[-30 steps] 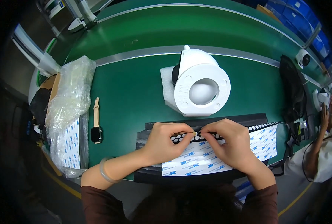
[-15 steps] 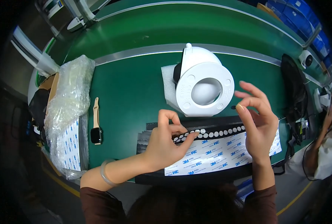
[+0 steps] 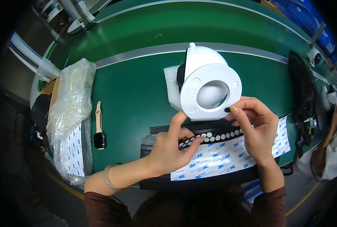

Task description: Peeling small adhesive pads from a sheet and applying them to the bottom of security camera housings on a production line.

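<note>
Black strip with round white dots (image 3: 217,137) is pinched in my left hand (image 3: 172,148); ahead, between my hands, stands a white plastic ring-based device (image 3: 210,73); my right hand (image 3: 260,130) fingertip-grips a small black disc (image 3: 227,110) at its rim, best pressed flat.

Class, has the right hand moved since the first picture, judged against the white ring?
Yes: the right hand went rightward and up. Its fingertips, first below the white ring, are now at its lower-right rim.

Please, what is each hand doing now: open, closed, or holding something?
Left hand: holding the dotted sheet.
Right hand: pinching a black dot at the white ring.
</note>
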